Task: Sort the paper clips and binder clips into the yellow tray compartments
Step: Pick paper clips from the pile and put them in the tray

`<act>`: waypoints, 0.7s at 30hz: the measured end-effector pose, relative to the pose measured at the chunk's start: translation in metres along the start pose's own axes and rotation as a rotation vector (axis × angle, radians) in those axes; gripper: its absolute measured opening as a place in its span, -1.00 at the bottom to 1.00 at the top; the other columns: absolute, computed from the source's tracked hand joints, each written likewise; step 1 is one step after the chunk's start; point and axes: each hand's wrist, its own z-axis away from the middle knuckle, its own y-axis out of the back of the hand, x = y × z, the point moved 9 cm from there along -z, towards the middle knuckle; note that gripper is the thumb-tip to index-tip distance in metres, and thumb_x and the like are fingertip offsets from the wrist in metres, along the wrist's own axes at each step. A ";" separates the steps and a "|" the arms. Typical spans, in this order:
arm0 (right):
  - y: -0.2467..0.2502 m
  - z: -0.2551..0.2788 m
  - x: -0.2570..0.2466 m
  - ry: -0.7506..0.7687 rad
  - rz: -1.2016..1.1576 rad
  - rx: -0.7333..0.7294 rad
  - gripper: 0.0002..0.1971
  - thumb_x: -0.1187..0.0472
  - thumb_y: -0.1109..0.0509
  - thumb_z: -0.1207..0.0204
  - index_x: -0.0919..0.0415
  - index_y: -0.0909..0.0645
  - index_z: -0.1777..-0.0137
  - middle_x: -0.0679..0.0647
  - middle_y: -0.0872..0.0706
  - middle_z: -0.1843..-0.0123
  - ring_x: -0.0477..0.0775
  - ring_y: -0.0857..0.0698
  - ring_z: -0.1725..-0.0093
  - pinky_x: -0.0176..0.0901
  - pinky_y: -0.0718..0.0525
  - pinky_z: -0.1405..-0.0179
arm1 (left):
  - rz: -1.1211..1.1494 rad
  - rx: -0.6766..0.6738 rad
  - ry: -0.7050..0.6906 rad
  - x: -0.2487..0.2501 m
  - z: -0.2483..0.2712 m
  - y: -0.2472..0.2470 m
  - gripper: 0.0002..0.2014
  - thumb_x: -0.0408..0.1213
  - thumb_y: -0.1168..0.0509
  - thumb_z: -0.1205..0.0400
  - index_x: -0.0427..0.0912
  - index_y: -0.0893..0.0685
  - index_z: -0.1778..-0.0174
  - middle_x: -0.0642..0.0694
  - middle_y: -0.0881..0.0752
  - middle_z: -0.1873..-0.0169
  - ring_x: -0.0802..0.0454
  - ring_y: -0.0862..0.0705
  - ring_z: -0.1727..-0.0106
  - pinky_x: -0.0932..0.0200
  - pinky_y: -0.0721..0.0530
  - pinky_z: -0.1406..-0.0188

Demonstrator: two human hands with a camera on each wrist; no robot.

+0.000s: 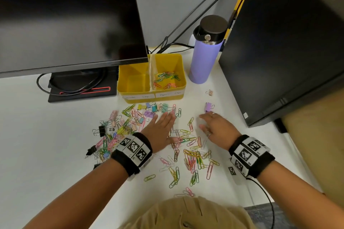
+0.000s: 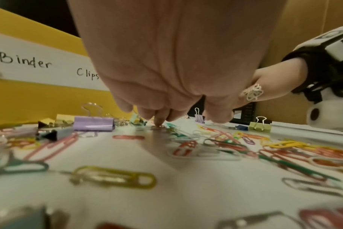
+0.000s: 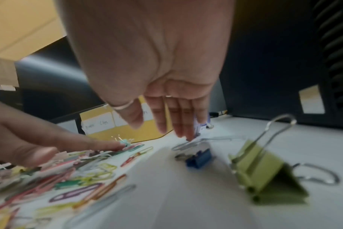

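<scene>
The yellow tray [image 1: 183,72] stands behind the pile; its left compartment, labelled "Binder Clips" [image 2: 45,65], looks empty and its right compartment holds several paper clips [image 1: 165,80]. Coloured paper clips [image 1: 191,154] and binder clips [image 1: 149,109] lie mixed on the white desk. My left hand [image 1: 163,122] lies flat on the pile, fingertips [image 2: 159,122] touching the desk. My right hand [image 1: 204,122] reaches out with straight fingers [image 3: 183,124], tips on a silver paper clip [image 3: 186,145]. A blue binder clip [image 3: 199,158] and a green binder clip [image 3: 264,175] lie under it, a purple one [image 1: 209,107] just beyond.
A monitor [image 1: 70,15] overhangs the tray's left rear, its base [image 1: 81,87] and cable to the left. A purple bottle [image 1: 204,52] stands right of the tray. A black computer case [image 1: 288,42] walls the right side. One small binder clip [image 1: 209,92] lies apart near the bottle.
</scene>
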 end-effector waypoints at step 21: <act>-0.006 -0.007 -0.028 0.040 -0.094 -0.037 -0.58 0.44 -0.20 -0.50 0.28 -0.45 -0.37 0.27 -0.56 -0.30 0.25 -0.53 -0.30 -0.04 -0.47 -0.34 | 0.052 0.090 -0.096 0.021 -0.018 0.033 -0.37 -0.50 -0.07 -0.61 -0.36 -0.01 -0.62 -0.23 -0.04 -0.64 -0.15 -0.19 -0.61 0.04 -0.32 -0.57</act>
